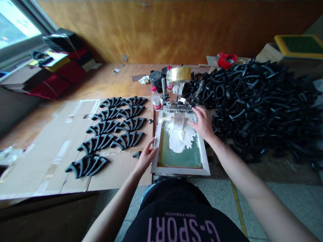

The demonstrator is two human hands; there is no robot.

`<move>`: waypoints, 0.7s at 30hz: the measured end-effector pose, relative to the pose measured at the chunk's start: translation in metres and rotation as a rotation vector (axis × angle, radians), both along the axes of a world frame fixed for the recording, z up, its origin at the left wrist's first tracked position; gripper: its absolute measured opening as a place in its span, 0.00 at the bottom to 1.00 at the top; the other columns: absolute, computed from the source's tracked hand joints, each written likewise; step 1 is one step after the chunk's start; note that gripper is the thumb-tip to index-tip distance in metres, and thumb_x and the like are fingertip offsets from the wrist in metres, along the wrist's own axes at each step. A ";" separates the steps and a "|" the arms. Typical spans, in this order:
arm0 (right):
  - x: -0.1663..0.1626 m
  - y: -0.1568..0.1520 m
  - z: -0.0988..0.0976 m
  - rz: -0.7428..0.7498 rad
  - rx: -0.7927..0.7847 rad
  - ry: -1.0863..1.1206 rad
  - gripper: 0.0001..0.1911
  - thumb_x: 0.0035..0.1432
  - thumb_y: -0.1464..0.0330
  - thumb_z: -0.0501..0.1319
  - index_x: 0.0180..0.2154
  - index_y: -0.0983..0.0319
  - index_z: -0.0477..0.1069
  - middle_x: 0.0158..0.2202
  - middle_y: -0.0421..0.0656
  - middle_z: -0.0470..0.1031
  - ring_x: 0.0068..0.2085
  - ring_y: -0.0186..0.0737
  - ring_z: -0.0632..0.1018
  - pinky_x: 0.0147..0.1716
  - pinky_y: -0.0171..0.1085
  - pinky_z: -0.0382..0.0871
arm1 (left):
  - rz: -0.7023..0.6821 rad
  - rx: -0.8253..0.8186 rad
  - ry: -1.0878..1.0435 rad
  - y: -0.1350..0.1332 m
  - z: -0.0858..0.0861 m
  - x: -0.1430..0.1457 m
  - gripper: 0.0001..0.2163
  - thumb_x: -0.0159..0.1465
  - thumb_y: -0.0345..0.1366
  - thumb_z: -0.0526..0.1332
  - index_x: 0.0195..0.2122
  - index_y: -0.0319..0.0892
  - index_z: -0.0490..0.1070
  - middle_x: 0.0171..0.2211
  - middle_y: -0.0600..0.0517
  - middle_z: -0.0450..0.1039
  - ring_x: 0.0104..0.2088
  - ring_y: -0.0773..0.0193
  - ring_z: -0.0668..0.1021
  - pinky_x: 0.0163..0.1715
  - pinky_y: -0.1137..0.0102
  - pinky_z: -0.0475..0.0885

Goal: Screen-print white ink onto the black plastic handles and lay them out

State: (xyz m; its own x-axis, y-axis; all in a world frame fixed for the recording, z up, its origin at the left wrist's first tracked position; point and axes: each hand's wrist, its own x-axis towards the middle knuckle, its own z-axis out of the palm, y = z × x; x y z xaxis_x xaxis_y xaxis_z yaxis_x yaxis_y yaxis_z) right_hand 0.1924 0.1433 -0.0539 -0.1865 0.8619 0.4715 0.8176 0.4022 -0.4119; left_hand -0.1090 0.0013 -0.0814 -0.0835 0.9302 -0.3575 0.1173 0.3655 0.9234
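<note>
Two bare hands are set on a small screen-printing frame (180,169) that lies flat at the near edge of the table (106,82). The left hand (146,156) is closed lightly over the frame's left rail, thumb on top, steadying it. The right hand (202,123) is laid open, fingers spread, on the far right part of the frame beside a blob of white ink (179,138) spread over the green mesh; nothing is gripped by it.

Black curved plastic parts (111,134) are laid in rows on cardboard (50,158) to the left, and a large heap of the same parts (257,104) is piled to the right. A small bottle (156,98) and a roll of tape (179,74) stand behind the frame.

For a clean print, the frame should probably be pressed down evenly and kept from shifting, and the ink should be drawn across in one steady pass, since any slip is likely to smear the mark.
</note>
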 end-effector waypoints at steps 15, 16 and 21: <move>-0.023 -0.061 -0.015 0.761 -0.213 -0.492 0.08 0.58 0.77 0.57 0.35 0.62 0.73 0.34 0.43 0.76 0.36 0.39 0.74 0.35 0.35 0.62 | -0.030 -0.068 0.053 0.003 -0.076 -0.006 0.30 0.61 0.52 0.58 0.61 0.44 0.64 0.31 0.53 0.75 0.27 0.65 0.74 0.24 0.74 0.65; -0.023 -0.060 -0.012 0.761 -0.234 -0.468 0.07 0.57 0.77 0.58 0.34 0.61 0.73 0.33 0.42 0.76 0.36 0.39 0.74 0.34 0.35 0.62 | -0.025 -0.069 0.052 0.003 -0.075 -0.005 0.29 0.61 0.53 0.59 0.60 0.44 0.65 0.31 0.53 0.75 0.27 0.65 0.74 0.24 0.74 0.65; -0.037 -0.064 -0.020 0.552 -0.175 -0.361 0.11 0.58 0.78 0.56 0.37 0.61 0.75 0.36 0.45 0.76 0.40 0.42 0.73 0.37 0.36 0.63 | -0.013 -0.054 -0.009 0.002 -0.063 -0.004 0.29 0.60 0.52 0.61 0.59 0.42 0.66 0.31 0.52 0.75 0.27 0.65 0.74 0.25 0.74 0.65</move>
State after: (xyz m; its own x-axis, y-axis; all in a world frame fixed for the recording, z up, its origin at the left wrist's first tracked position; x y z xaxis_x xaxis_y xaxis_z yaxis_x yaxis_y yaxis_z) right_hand 0.1549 0.0788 -0.0740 -0.7402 0.6532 0.1595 0.6100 0.7522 -0.2493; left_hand -0.1128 0.0036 -0.1447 -0.0676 0.9105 -0.4080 0.1143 0.4133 0.9034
